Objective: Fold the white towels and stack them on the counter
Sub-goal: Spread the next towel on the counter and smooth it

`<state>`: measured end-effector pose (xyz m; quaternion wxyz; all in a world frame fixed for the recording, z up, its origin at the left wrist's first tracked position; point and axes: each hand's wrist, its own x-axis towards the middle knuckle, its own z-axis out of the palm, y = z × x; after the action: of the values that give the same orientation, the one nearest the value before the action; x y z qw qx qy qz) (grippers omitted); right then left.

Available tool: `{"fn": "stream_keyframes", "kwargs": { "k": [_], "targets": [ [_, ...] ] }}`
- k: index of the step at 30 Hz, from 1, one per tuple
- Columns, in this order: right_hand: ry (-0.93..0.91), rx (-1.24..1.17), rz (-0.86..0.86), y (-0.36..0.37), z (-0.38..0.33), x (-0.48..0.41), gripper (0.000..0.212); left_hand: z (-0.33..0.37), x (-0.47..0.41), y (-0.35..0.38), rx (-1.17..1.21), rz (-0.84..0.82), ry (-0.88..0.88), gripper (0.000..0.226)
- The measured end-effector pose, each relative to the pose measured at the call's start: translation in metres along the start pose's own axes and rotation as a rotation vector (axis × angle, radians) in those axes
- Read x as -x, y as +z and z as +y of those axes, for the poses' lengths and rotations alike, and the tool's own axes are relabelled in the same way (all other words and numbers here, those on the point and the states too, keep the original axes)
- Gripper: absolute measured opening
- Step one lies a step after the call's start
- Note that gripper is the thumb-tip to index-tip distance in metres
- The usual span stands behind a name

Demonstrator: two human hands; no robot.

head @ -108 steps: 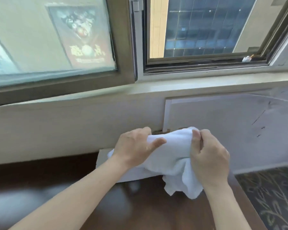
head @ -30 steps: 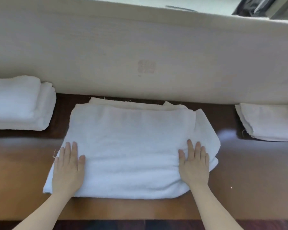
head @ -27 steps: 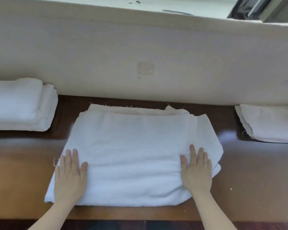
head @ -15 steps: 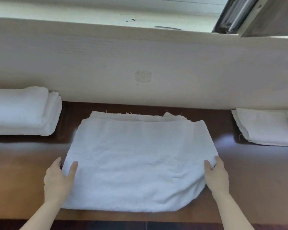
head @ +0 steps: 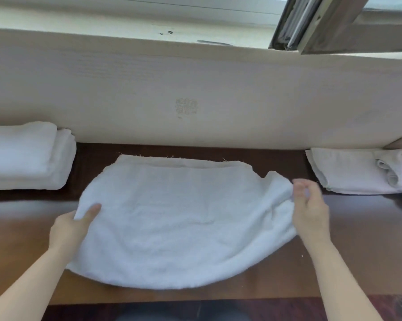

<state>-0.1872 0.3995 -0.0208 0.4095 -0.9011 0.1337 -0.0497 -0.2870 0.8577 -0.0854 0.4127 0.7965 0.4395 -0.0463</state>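
A folded white towel (head: 183,218) lies in the middle of the brown wooden counter (head: 357,239), its near edge sagging in a curve. My left hand (head: 72,225) grips its left edge, thumb on top and fingers under the cloth. My right hand (head: 310,205) pinches the right edge and lifts that corner off the counter. A stack of folded white towels (head: 26,156) sits at the back left.
A heap of flat and crumpled white towels (head: 357,174) lies at the back right. A cream wall (head: 195,89) rises right behind the counter, with a window frame (head: 322,22) above it. The counter's front edge runs just below the towel.
Both hands went from pressing flat on the towel to its side edges and took hold of them. The towel's sides have risen and its front edge now bows.
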Motion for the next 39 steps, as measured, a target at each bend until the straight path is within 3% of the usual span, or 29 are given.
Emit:
{"fn": "stream_keyframes", "kwargs": {
  "k": [2,4,6,8,11,15,19,22,27,31,32,35,36,39],
  "targets": [
    [-0.073,-0.031,0.202,-0.028,-0.001,0.002,0.022,-0.002,0.002,-0.008,0.043,0.092,0.046,0.047],
    [-0.015,-0.023,0.295,-0.047,0.020,0.009,0.026,-0.012,0.002,-0.011,0.077,0.127,0.038,0.045],
    [0.212,0.136,0.191,-0.055,0.063,0.019,0.041,-0.028,0.003,-0.009,0.061,0.094,-0.012,0.040],
    [0.436,0.288,-0.042,-0.053,0.105,0.035,0.059,-0.048,0.005,-0.006,0.057,0.058,-0.056,0.039],
    [0.555,0.310,-0.222,-0.043,0.133,0.058,0.056,-0.070,0.015,-0.003,0.083,0.031,-0.104,0.060],
    [0.528,0.270,-0.263,-0.031,0.135,0.062,0.038,-0.089,0.039,-0.006,0.075,0.060,-0.177,0.057],
    [0.433,0.216,-0.258,-0.023,0.132,0.051,0.023,-0.110,0.063,-0.010,-0.019,0.071,-0.091,0.075],
    [0.401,0.183,-0.299,-0.024,0.135,0.048,0.022,-0.128,0.070,-0.012,-0.072,-0.010,-0.127,0.086],
    [0.470,0.277,-0.335,-0.036,0.148,0.051,0.030,-0.118,0.086,-0.013,-0.064,-0.009,-0.073,0.056],
    [0.485,0.112,-0.176,-0.042,0.143,0.057,0.027,-0.103,0.084,-0.024,0.009,0.002,0.062,0.038],
    [0.484,0.084,-0.141,-0.046,0.143,0.059,0.030,-0.099,0.084,-0.026,0.042,-0.005,0.103,0.037],
    [0.472,-0.042,-0.100,-0.047,0.191,0.060,0.096,-0.091,0.085,-0.036,0.182,-0.025,0.151,0.037],
    [0.468,-0.086,-0.104,-0.048,0.202,0.062,0.101,-0.090,0.085,-0.038,0.238,-0.041,0.158,0.037],
    [0.469,-0.156,-0.021,-0.044,0.171,0.082,0.082,-0.094,0.079,-0.038,0.279,-0.081,0.196,0.028]
  ]
}}
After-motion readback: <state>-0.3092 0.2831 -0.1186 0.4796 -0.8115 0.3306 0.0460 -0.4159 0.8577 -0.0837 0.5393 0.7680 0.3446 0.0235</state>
